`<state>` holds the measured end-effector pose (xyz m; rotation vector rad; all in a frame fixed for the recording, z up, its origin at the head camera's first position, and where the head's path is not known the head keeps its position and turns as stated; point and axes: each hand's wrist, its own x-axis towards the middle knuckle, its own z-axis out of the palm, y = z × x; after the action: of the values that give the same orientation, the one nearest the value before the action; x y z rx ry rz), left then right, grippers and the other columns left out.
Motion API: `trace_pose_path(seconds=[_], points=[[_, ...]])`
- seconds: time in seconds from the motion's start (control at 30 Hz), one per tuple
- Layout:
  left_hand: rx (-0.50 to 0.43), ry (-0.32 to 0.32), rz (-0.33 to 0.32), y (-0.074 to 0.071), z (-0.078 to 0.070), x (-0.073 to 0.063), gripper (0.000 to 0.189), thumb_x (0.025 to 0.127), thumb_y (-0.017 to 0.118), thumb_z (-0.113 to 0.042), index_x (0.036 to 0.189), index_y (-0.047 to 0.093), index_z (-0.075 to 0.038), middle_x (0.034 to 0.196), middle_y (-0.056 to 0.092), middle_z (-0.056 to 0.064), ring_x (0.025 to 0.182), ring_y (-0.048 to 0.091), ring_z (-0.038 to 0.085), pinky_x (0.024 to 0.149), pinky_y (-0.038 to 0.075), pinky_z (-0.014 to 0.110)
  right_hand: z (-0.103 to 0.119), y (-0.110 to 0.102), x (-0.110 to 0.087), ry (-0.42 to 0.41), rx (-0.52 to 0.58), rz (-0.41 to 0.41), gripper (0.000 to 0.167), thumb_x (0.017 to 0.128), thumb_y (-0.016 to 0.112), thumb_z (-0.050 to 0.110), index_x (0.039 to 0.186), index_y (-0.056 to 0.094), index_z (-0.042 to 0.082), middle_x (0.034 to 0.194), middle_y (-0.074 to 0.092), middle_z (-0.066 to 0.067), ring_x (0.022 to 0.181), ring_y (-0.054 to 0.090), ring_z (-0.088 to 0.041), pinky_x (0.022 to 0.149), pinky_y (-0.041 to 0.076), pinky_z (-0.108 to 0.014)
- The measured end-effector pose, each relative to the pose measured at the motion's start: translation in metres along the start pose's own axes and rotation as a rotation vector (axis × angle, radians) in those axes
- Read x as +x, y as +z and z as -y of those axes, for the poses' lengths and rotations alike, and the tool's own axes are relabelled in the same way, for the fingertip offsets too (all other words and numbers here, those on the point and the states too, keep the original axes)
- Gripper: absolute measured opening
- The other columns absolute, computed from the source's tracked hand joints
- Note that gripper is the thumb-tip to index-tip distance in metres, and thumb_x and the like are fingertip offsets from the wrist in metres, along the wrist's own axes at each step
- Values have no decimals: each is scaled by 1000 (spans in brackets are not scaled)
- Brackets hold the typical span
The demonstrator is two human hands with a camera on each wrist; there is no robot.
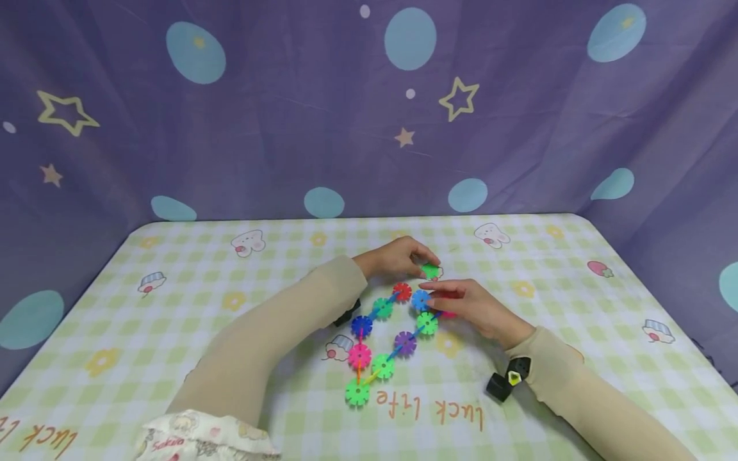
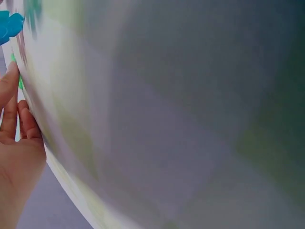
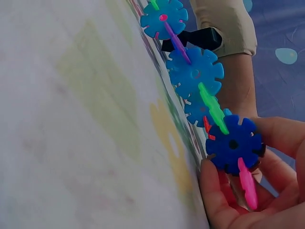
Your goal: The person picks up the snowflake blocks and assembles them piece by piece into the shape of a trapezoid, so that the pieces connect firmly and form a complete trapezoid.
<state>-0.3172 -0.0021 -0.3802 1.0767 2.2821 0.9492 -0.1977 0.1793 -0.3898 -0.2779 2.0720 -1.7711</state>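
Note:
Interlocking snowflake discs in several colours form a bent chain [image 1: 405, 344] on the tablecloth, narrowing to a bright green disc [image 1: 357, 392] nearest me. At the chain's far right end, my right hand [image 1: 469, 308] grips the pieces beside a light blue disc [image 1: 421, 299]. The right wrist view has its thumb and fingers around a dark blue disc [image 3: 236, 145] and a pink disc [image 3: 248, 183] seen edge-on. Farther off, my left hand [image 1: 398, 256] pinches a green disc [image 1: 430, 271], apart from the chain. A red disc [image 1: 402, 292] ends the left branch.
A checked tablecloth [image 1: 576, 371] with printed lettering and small pictures covers the table. Behind it hangs a purple curtain [image 1: 369, 147] with stars and blue ovals. A black wrist camera [image 1: 507, 381] sits by my right sleeve, and my left sleeve [image 1: 277, 326] reaches across the left side.

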Motion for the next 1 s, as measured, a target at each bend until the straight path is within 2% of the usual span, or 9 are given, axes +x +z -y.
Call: trace_pose_path(seconds=[0.13, 0.33, 0.47, 0.67, 0.77, 0.9, 1.0], points=[[1, -33, -7, 0, -4, 0, 36, 81, 72, -2, 117, 67, -7, 120, 65, 4, 115, 57, 14, 93, 46, 22, 3, 0, -1, -24, -23, -9, 44, 87, 67, 10, 128, 56, -2, 115, 65, -10, 84, 64, -9, 68, 54, -26], [110, -37, -34, -2, -6, -1, 34, 78, 76, -4, 111, 70, -7, 112, 68, 5, 101, 61, 17, 85, 48, 20, 7, 3, -2, -53, -100, -1, 41, 84, 71, 9, 122, 61, -2, 106, 67, -9, 78, 63, -8, 67, 55, -27], [131, -53, -58, -7, -4, -7, 32, 76, 77, -4, 107, 72, -7, 108, 70, 4, 95, 63, 17, 81, 49, 20, 10, 6, 0, -85, -171, -7, 39, 82, 72, 9, 119, 63, -1, 104, 66, -12, 78, 63, -9, 67, 55, -26], [119, -48, -92, -13, 0, -20, 32, 75, 77, -3, 107, 72, -5, 107, 70, 6, 98, 63, 17, 84, 49, 21, 12, 10, 4, -138, -269, -46, 36, 81, 74, 10, 114, 66, -1, 100, 69, -14, 80, 64, -13, 66, 52, -22], [68, -60, -137, -16, -1, -30, 32, 76, 77, -3, 107, 72, -5, 109, 69, 6, 100, 62, 18, 85, 49, 21, 13, 11, 5, -145, -276, -63, 35, 80, 75, 11, 113, 67, -1, 99, 70, -14, 81, 65, -13, 67, 53, -22], [-110, -116, -200, -18, -10, -49, 33, 79, 74, -1, 111, 70, -5, 115, 67, 9, 104, 61, 21, 78, 54, 27, 14, 11, 5, -137, -271, -83, 36, 81, 75, 13, 113, 67, -1, 98, 70, -13, 78, 66, -12, 66, 53, -24], [-218, -133, -219, -16, -18, -66, 34, 83, 69, 1, 116, 67, -4, 116, 66, 13, 98, 66, 24, 71, 57, 35, 16, 11, 5, -125, -261, -96, 37, 81, 74, 14, 114, 66, -2, 97, 70, -13, 77, 65, -12, 67, 54, -25]])
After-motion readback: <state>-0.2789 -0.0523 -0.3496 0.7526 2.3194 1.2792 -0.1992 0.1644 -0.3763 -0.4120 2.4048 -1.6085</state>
